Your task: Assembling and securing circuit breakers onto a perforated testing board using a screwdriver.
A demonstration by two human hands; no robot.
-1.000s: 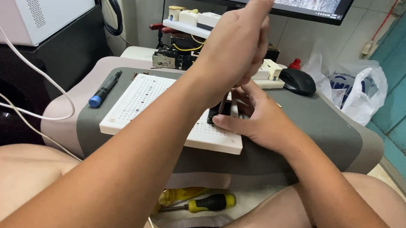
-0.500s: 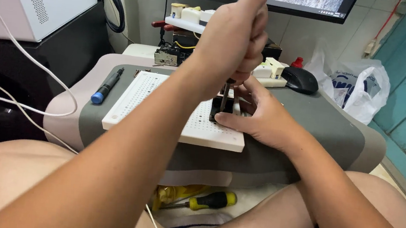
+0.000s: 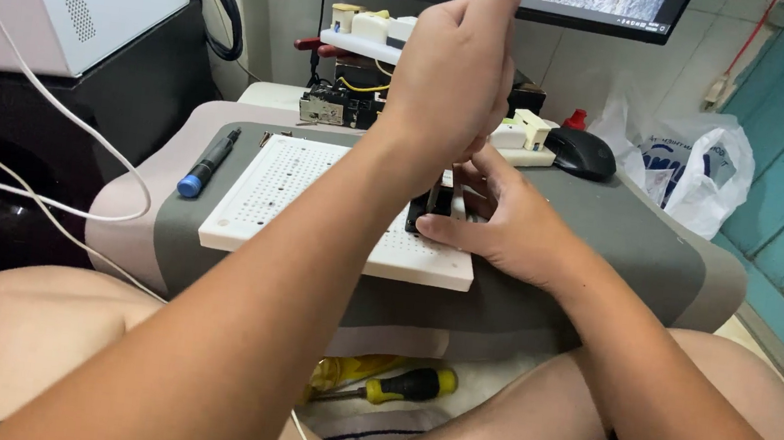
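1. I see a grey padded lap desk (image 3: 622,244) lying across the person's legs, w/ everything else set on it, so the work sits close under both hands.
2. White perforated board (image 3: 316,202) lies flat on the desk, long edge toward the body; its holes prob. serve to seat parts, tho I can't confirm.
3. Left hand (image 3: 456,72) is raised above the board, fingers curled into a loose fist w/ thumb up. It seems to pinch sth thin pointing down at the part, but the tool itself is hidden, so I can't tell what it grips.
4. Right hand (image 3: 508,227) rests on the board's right end, fingers wrapped round a small black component (image 3: 427,214), prob. to steady it from the side.
5. That component stands on the board near its right edge, directly below the left fist.
6. Blue-capped marker (image 3: 207,164) lies on the desk just left of the board, untouched.
7. Yellow-handled screwdriver (image 3: 394,385) lies on the floor between the legs, well apart from both hands.
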